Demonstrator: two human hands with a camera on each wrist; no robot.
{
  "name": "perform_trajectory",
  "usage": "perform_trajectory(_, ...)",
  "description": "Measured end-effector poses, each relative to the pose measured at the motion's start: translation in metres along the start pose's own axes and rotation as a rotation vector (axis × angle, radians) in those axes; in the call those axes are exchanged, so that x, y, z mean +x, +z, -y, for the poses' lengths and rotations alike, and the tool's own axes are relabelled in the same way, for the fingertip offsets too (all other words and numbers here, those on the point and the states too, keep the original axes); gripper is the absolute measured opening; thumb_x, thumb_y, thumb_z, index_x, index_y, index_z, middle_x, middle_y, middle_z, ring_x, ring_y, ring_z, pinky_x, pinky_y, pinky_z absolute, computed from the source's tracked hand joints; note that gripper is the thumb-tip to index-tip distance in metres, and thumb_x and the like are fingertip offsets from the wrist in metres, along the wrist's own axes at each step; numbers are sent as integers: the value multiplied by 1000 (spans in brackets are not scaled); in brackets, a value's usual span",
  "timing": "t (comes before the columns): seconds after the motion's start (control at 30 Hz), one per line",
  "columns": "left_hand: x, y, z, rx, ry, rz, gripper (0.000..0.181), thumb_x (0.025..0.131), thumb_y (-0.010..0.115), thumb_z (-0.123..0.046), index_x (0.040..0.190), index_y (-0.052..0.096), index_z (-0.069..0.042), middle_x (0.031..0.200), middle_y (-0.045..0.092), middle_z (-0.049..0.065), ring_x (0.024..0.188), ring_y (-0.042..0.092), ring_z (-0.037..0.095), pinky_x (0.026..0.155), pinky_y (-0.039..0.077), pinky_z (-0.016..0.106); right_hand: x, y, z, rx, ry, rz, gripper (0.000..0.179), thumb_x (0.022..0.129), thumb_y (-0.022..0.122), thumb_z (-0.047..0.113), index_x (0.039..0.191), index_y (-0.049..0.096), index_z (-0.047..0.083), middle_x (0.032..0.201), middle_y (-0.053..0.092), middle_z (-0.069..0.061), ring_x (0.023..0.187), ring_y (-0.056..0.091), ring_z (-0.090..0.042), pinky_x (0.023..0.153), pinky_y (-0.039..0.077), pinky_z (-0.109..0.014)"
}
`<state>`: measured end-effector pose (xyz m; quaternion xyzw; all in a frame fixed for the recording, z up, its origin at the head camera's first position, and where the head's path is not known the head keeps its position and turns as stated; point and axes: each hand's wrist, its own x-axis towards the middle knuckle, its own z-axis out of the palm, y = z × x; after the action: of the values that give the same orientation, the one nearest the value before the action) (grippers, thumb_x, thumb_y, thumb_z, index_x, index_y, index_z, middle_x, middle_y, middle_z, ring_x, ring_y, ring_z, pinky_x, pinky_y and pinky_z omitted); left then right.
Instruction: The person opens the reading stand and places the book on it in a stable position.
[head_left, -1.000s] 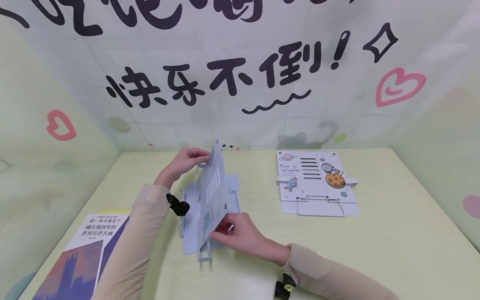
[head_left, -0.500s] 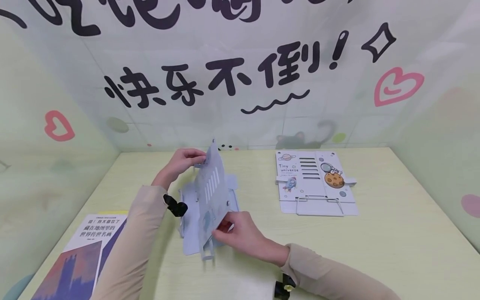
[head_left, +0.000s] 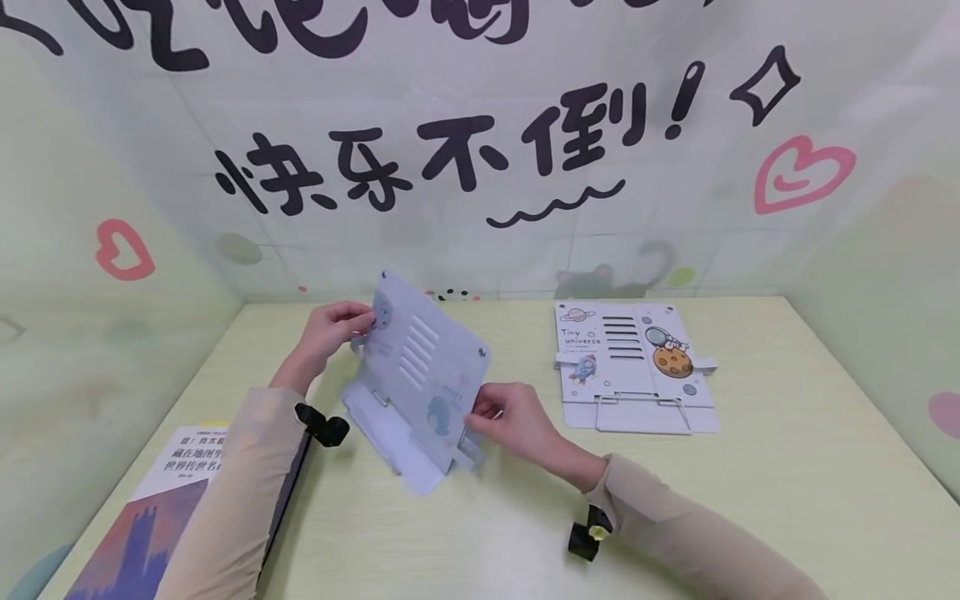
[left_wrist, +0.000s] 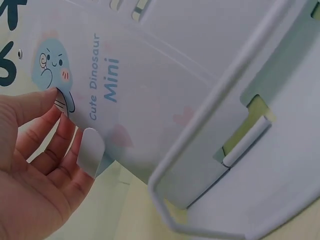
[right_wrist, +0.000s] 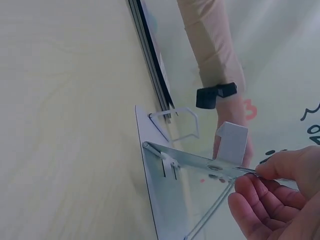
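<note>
A pale blue book stand (head_left: 423,367) with slots and a dinosaur print is opened up on the table, its back panel raised at a slant above the base plate (head_left: 416,467). My left hand (head_left: 326,333) pinches the panel's left edge between thumb and fingers, close to a small side clip (left_wrist: 91,150). At the opposite edge, my right hand (head_left: 517,421) pinches the panel near its lower right corner. The left wrist view shows a wire page holder (left_wrist: 200,125) across the front. From the side, the right wrist view shows support struts (right_wrist: 212,210) behind the panel (right_wrist: 192,159).
A second book stand (head_left: 626,358), white with a space print, lies folded flat at the back right. Books (head_left: 161,508) lie at the left front, partly under my left sleeve. A printed backdrop (head_left: 450,242) rises behind the table (head_left: 675,517).
The blue stand has swung round from nearly edge-on, so its slotted panel shows broadly. My left hand has moved left, and my right hand has moved right and farther back. Both keep their hold.
</note>
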<state>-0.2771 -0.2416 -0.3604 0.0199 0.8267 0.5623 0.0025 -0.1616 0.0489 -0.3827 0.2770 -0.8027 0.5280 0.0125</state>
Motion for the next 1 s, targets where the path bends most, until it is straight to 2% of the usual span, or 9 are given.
perform_trajectory(0.2, -12, -11, 2, 4, -6, -43, 37, 91, 62, -18, 113, 55, 12, 79, 59, -14, 75, 56, 2, 72, 51, 18, 13, -12, -4, -41, 64, -45, 6, 80, 67, -3, 86, 68, -4, 75, 68, -9, 65, 60, -11, 60, 51, -21)
perform_trajectory(0.47, -24, -18, 6, 23, -44, -89, 36, 92, 60, -23, 111, 56, 7, 83, 58, -8, 75, 57, 5, 71, 52, 19, 33, -26, -16, -86, 87, -130, 10, 80, 67, -5, 90, 68, -5, 77, 69, -12, 66, 61, -17, 59, 50, -22)
perform_trajectory(0.67, -32, -15, 4, 11, -91, -103, 38, 92, 60, -28, 112, 56, 4, 89, 58, -3, 78, 58, 7, 74, 53, 22, 46, -35, -29, -102, 135, -187, 11, 81, 67, -3, 93, 68, -4, 78, 68, -12, 67, 61, -18, 61, 48, -23)
perform_trajectory(0.87, -35, -11, 5, -17, -96, -118, 33, 92, 60, -27, 109, 57, 2, 89, 58, -3, 77, 59, 8, 72, 53, 21, 56, -40, -35, -105, 153, -226, 13, 81, 66, -3, 94, 66, -5, 79, 67, -13, 70, 61, -22, 63, 49, -25)
perform_trajectory(1.0, -36, -11, 6, -4, -106, -124, 35, 93, 59, -27, 111, 57, 2, 93, 58, 0, 79, 59, 9, 74, 53, 23, 58, -41, -36, -102, 172, -233, 13, 82, 66, -2, 95, 66, -4, 80, 68, -13, 71, 62, -22, 64, 50, -25)
